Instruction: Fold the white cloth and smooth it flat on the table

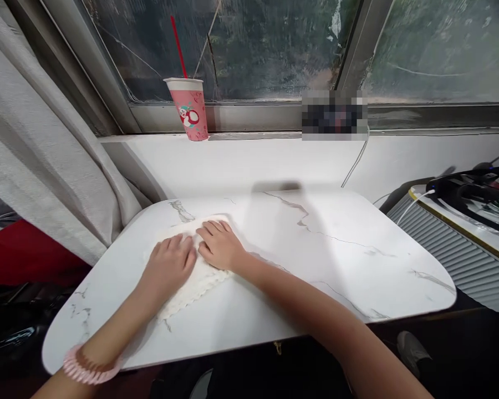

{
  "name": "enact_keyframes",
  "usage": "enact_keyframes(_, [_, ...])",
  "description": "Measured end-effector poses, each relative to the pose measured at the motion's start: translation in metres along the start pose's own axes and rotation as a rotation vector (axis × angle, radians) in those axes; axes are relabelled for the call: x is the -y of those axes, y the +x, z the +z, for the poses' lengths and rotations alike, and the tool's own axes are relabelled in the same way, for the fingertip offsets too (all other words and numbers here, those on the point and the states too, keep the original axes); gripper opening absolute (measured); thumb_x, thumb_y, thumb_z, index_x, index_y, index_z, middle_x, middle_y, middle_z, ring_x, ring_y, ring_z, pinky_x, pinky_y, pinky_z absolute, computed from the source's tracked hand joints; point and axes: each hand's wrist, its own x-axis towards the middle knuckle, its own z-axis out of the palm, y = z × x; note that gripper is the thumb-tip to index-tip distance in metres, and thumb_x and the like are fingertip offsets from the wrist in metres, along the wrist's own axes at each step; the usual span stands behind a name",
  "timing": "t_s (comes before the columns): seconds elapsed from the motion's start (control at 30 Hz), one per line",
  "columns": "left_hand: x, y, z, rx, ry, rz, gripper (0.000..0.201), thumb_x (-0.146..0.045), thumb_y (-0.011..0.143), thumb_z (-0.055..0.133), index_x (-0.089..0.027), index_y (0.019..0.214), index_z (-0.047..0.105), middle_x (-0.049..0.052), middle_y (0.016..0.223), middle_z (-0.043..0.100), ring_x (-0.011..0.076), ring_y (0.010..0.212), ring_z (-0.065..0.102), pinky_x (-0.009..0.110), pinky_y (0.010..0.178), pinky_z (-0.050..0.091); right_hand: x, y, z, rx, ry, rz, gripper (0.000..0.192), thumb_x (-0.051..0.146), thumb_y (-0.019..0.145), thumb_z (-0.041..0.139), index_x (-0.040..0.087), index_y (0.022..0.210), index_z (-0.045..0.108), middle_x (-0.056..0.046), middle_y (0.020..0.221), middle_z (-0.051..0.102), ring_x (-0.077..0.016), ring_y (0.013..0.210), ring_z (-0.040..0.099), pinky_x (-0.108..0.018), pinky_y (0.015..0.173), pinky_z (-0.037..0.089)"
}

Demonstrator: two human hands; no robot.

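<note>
A cream-white cloth (199, 285) with a scalloped edge lies on the left part of a white marble-patterned tabletop (357, 260). Flat on the cloth's left side rests my left hand (170, 267), slightly blurred, its fingers pointing away from me. A pink coiled band (87, 367) circles that wrist. My right hand (220, 244) presses on the cloth's upper right, fingers spread and stretched toward the left. The two hands are close together, thumbs nearly side by side. Neither appears to grip the cloth; both palms face down and are hidden.
A pink paper cup (193, 113) with a red straw stands on the window ledge behind the table. A pixelated dark object (335, 116) sits farther right there, with a cable running down. A grey curtain (50, 122) hangs left. A ribbed cabinet (453, 249) holding cables stands right.
</note>
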Motion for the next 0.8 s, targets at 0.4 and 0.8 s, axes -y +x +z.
enact_keyframes(0.4, [-0.077, 0.045, 0.013, 0.204, -0.06, -0.016, 0.057, -0.032, 0.099, 0.025, -0.01, 0.15, 0.039, 0.019, 0.158, 0.035, 0.0298, 0.147, 0.033, 0.057, 0.118, 0.025, -0.06, -0.034, -0.049, 0.044, 0.001, 0.092, 0.036, 0.018, 0.094, 0.043, 0.017, 0.125, 0.059, -0.011, 0.132, 0.061, -0.0224, 0.127, 0.05, -0.039, 0.112, 0.032])
enact_keyframes(0.8, [-0.311, 0.108, 0.03, 0.208, -0.371, 0.503, 0.057, -0.035, 0.101, 0.03, -0.007, 0.15, 0.038, 0.019, 0.158, 0.035, 0.0286, 0.147, 0.031, 0.053, 0.121, 0.02, -0.159, -0.228, -0.191, -0.191, -0.347, 0.551, 0.042, 0.04, 0.094, 0.036, 0.022, 0.121, 0.062, -0.012, 0.13, 0.064, -0.0308, 0.126, 0.055, -0.053, 0.106, 0.043])
